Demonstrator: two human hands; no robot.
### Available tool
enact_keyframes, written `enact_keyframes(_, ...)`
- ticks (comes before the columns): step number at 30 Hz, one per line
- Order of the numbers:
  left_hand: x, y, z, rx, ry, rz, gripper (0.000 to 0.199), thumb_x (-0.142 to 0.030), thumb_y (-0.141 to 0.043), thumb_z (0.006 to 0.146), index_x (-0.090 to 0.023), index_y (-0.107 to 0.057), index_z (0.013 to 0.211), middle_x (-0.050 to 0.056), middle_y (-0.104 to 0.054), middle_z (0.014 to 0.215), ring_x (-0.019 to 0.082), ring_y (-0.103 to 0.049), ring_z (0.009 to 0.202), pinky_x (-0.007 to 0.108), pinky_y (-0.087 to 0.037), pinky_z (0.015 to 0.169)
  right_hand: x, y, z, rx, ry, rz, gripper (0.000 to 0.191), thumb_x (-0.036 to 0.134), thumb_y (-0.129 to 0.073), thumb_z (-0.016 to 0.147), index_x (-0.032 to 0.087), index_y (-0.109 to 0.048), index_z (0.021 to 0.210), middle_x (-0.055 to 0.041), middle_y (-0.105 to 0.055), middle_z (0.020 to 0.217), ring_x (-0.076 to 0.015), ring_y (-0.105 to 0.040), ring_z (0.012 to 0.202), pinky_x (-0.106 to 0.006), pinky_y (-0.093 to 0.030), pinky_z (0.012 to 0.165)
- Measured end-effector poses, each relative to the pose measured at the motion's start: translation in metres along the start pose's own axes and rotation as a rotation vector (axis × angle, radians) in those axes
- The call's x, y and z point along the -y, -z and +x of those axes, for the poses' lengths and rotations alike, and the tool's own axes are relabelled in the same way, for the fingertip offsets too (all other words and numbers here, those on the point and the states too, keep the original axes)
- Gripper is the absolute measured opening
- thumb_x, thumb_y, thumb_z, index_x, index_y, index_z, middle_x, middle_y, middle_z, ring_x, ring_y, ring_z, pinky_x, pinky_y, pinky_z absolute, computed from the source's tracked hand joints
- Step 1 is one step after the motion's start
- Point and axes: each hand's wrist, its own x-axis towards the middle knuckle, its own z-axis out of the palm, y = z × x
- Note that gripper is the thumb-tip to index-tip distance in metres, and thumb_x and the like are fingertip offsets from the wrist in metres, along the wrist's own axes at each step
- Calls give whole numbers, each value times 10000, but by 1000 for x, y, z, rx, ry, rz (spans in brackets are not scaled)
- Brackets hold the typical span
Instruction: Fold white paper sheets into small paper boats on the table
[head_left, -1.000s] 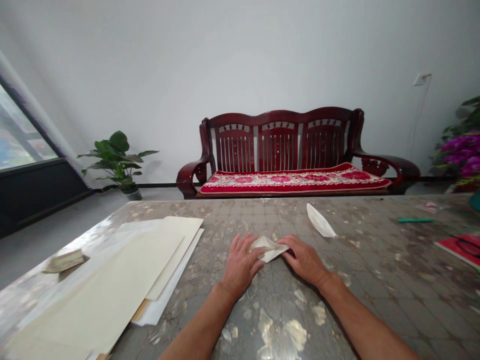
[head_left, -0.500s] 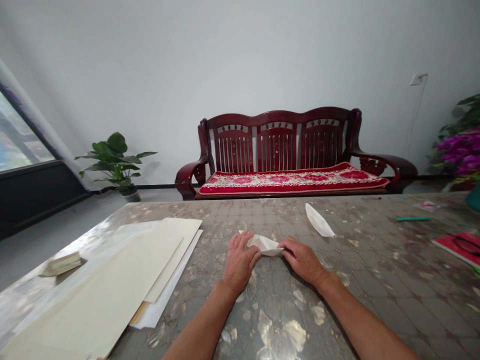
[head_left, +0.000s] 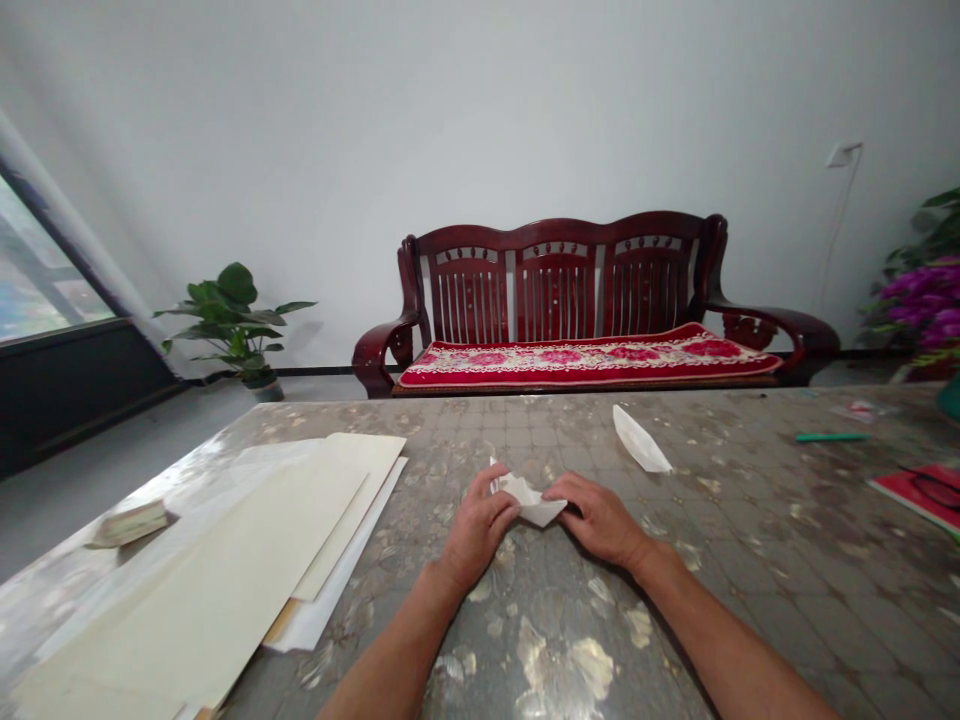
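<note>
Folded white paper (head_left: pixel 529 498) sits mid-table, just above the table edge nearest the person, long axis roughly L-R, tilted down to the R, one pointed corner sticking up by the L thumb, lower tip aimed toward the person's R.

L hand (head_left: pixel 476 525) and R hand (head_left: pixel 598 520) both clamped on it, one at each end, paper between them, hands not touching each other. Exact finger contact partly hidden.

2nd folded white paper (head_left: pixel 640 440) lies just ahead of the R hand, apart, long axis diagonal, far end pointing L. So 2 folded pieces total.

On marbled table top (head_left: pixel 739 610): stack of cream paper sheets (head_left: pixel 195 570) at L, small paper wad (head_left: pixel 129 523) beside it, 1 green pen (head_left: pixel 831 437) far R, red book (head_left: pixel 919 495) w/ glasses (head_left: pixel 937 488) on it.

Behind: dark wood sofa (head_left: pixel 555 290) w/ red cushion (head_left: pixel 585 365), 1 potted plant (head_left: pixel 225 310) L, purple flowers (head_left: pixel 926 310) R.
</note>
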Motion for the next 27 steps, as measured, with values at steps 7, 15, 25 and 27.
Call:
enact_keyframes(7, -9, 7, 3, -109, 67, -29, 188, -285, -544, 914, -207, -670, 800, 59, -616, 1032, 205, -549, 1005, 366, -436, 934, 3, -7, 8, -92, -151, 354, 95, 267, -699, 757, 178, -670, 766, -19, -552, 925, -114, -519, 717, -221, -421, 630)
enact_keyframes(15, -10, 1, 5, -45, 143, -294, 263, -342, -496, 915, -175, -600, 741, 13, -613, 770, 148, -572, 744, 258, -453, 709, 11, -11, 8, 108, -275, 818, 274, 380, -723, 711, 165, -654, 867, -2, -638, 757, -145, -571, 673, -265, -468, 654)
enact_keyframes(25, -6, 9, -3, 205, 94, -229, 292, -363, -463, 955, -171, -616, 795, -8, -609, 750, 130, -558, 721, 231, -429, 713, 12, -6, 4, 0, -141, 309, 81, 207, -562, 778, 184, -619, 725, 9, -653, 717, -148, -582, 699, -255, -458, 686)
enact_keyframes(27, -7, 11, -3, 214, 78, -211, 292, -358, -453, 964, -174, -617, 807, -2, -615, 775, 134, -565, 746, 234, -437, 730, 12, -3, 3, -14, -107, 204, 100, 177, -532, 791, 188, -613, 732, 9, -648, 724, -142, -571, 700, -245, -448, 687)
